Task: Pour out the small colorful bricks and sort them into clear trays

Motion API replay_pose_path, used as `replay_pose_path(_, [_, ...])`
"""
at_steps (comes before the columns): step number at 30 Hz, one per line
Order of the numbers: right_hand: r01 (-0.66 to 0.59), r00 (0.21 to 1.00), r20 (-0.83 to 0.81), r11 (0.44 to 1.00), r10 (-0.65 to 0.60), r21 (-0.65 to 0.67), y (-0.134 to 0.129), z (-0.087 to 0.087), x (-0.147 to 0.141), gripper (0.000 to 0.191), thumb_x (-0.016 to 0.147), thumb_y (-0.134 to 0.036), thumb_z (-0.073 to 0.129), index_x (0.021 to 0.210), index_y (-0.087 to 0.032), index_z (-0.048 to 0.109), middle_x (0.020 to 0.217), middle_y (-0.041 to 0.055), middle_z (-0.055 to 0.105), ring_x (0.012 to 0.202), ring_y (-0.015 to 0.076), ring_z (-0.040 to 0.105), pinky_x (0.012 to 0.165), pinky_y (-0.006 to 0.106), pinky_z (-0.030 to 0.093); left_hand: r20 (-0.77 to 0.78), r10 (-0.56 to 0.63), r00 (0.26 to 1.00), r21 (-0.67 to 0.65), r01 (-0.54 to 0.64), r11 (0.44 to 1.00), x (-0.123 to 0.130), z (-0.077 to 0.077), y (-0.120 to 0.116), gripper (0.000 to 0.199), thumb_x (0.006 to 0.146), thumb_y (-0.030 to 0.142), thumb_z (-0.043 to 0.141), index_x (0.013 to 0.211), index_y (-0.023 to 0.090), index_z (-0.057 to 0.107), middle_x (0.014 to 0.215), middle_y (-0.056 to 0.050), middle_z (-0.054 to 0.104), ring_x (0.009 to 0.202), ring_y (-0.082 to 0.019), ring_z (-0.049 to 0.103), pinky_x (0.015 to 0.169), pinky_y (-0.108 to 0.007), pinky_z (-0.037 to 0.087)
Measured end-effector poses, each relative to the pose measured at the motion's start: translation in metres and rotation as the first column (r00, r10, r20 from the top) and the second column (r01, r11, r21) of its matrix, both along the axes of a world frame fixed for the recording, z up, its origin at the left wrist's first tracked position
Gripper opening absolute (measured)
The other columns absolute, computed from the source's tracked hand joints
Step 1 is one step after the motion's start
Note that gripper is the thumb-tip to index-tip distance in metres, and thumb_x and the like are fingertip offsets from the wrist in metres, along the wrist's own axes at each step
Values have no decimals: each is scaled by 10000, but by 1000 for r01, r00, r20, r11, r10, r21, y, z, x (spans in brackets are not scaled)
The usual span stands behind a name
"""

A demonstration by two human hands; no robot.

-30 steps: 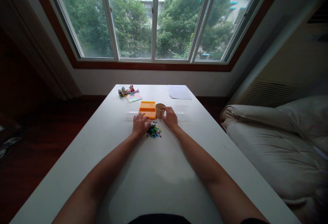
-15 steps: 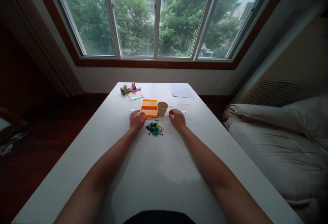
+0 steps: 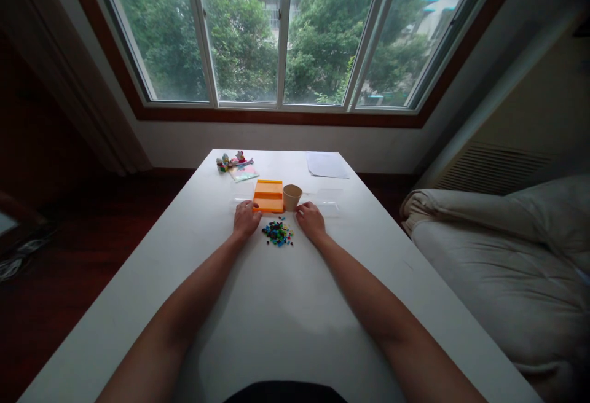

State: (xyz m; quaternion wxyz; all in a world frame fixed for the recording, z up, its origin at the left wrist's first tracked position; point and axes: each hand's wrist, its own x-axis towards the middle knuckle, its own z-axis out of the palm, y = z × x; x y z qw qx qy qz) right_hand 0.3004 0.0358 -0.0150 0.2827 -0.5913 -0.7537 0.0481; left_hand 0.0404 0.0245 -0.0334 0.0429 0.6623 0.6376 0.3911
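Note:
An orange plastic tray (image 3: 268,204) with a raised bar across its middle lies on the white table. My left hand (image 3: 246,219) is at its near left corner, thumb and finger closed about the edge. Just right of the tray stands a tan paper cup (image 3: 292,197), upright. My right hand (image 3: 311,220) rests by the cup's lower right side, fingers loosely curved and a little apart; nothing shows in them. Whether the fingertips touch the cup is unclear. Between my hands lies a pile of tiny multicoloured building bricks (image 3: 277,233).
Clear plastic trays or covers (image 3: 328,206) lie right of the cup. White paper (image 3: 327,164) is at the far right of the table (image 3: 276,305). Small built figures (image 3: 224,162) and a pastel sheet (image 3: 244,173) sit far left. A couch (image 3: 498,255) stands to the right.
My right hand has moved left, closer to the foot of the cup. My left hand and the orange tray stay in place.

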Motion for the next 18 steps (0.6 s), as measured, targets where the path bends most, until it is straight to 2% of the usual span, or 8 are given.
replay_pose_path(4, [25, 1000, -8, 999, -25, 35, 3, -4, 2, 215, 929, -231, 550, 1012, -244, 748, 1126, 96, 611, 1085, 245, 537, 908, 345, 479, -25, 31, 999, 30, -30, 999, 0, 0, 0, 221, 826, 252, 614, 1025, 227, 706, 1180, -109, 607, 1213, -309, 491, 1119, -489, 360])
replay_pose_path(8, [-15, 1000, 15, 1000, 15, 14, 2, -3, 1, 204, 919, -236, 575, 1003, -247, 761, 1117, 91, 623, 1084, 238, 544, 931, 339, 468, -62, 12, 998, 19, -11, 1000, 0, -2, -1, 211, 833, 249, 608, 1004, 234, 731, 1166, -102, 623, 1201, -297, 502, 1107, -477, 376])
replay_pose_path(12, [-64, 997, 51, 998, 64, -16, 0, -1, 0, 225, 932, -257, 574, 1064, -248, 756, 1125, 90, 638, 1090, 230, 554, 954, 328, 439, -85, 24, 996, 9, -23, 1000, 0, -3, 0, 204, 850, 271, 603, 988, 226, 747, 1195, -105, 623, 1196, -295, 506, 1098, -485, 378])
replay_pose_path(18, [-67, 994, 83, 997, 71, -43, 3, -3, 0, 264, 951, -298, 570, 1160, -261, 727, 1152, 77, 652, 1111, 222, 554, 998, 309, 393, -113, 37, 993, -40, -42, 998, 2, -1, 0, 216, 865, 276, 617, 1031, 236, 750, 1262, -98, 615, 1289, -285, 445, 1160, -470, 300])
